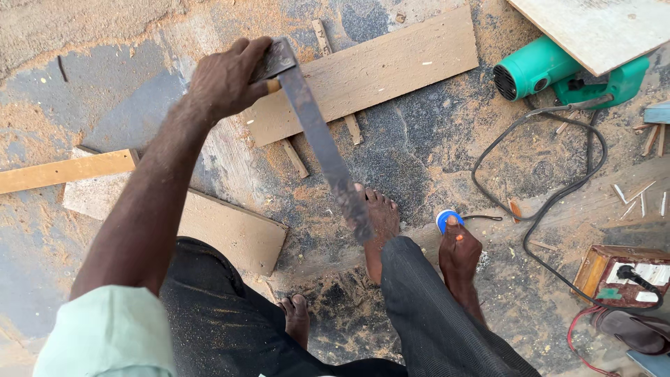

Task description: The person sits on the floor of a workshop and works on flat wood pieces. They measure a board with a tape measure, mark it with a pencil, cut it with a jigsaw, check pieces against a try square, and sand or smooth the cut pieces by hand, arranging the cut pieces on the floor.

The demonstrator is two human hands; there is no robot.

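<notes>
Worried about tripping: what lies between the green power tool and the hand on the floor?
Head view: a looping black cable on sawdust, between green power tool and right hand.

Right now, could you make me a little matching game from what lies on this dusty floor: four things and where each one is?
Things:
1. long metal blade
2. green power tool
3. small blue round thing
4. yellowish wooden strip

Places:
A. far left
B. top right, under a board's edge
C. in the left hand's grip
D. at the right hand's fingertips

Pairs: 1-C, 2-B, 3-D, 4-A
</notes>
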